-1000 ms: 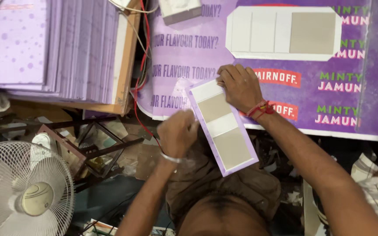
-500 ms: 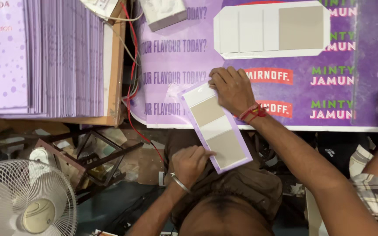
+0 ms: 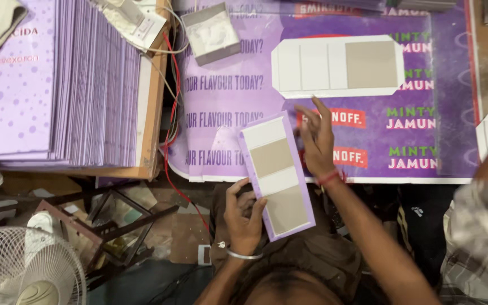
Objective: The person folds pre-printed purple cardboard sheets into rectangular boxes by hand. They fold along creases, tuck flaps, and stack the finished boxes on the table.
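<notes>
Surface: purple printed sheet (image 3: 227, 101) covers the worktop, white and green lettering, red label patches; white front edge.
Room: cluttered floor below the edge, dark metal frame (image 3: 108, 226), white fan (image 3: 24, 271) bottom left, red wire (image 3: 170, 141) running down beside the sheet.
Stack: tall pile of lilac flat cards (image 3: 69, 85) on a wooden board at left, edges fanned, top one dotted.
Blank: white die-cut carton blank (image 3: 340, 66) lying flat on the sheet, upper middle, grey panel at its right end.
Box: small grey open box (image 3: 213, 33) near the top, just beside cables and a white plug strip (image 3: 131, 17).
Card: folded lilac card (image 3: 277, 175) with alternating white and grey panels, tilted, upper end over the sheet's front edge, lower end over the lap.
Left hand: left hand (image 3: 244, 212) grips the card's lower left edge, fingers curled onto the face (thumb hidden behind). Metal bangle at the wrist.
Right hand: right hand (image 3: 317, 141) spread open, fingers loose, palm edge touching the card's right side, holding nothing. Red thread at the wrist.
Other: second person's checked sleeve (image 3: 481, 237) at far right.
</notes>
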